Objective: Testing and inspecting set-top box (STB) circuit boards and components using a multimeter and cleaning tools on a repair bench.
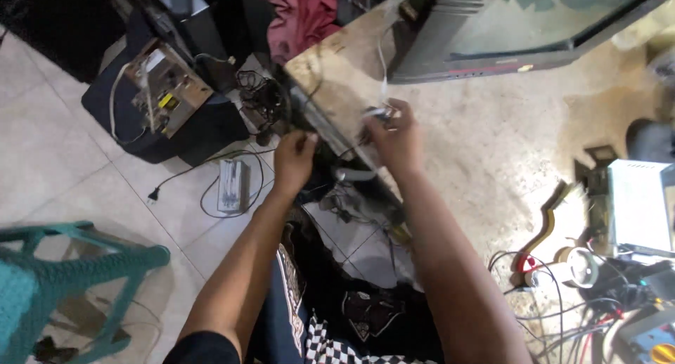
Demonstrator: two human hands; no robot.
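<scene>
Brown board (337, 76) edge — left hand (294, 160) pinches it; right hand (397, 139) grips a white cable (382, 69).

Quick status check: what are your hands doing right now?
Left hand gripping board's dark edge. Right hand pinching small metal part on board. Tangled wires beside it.

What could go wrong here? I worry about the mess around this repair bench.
1. The left hand and right hand grip a board at the edge of the worktop; it could slip and fall to the tiled floor.
2. The white wire by the right hand may snag.
3. The tangle of cables by the right forearm could catch on it.
</scene>
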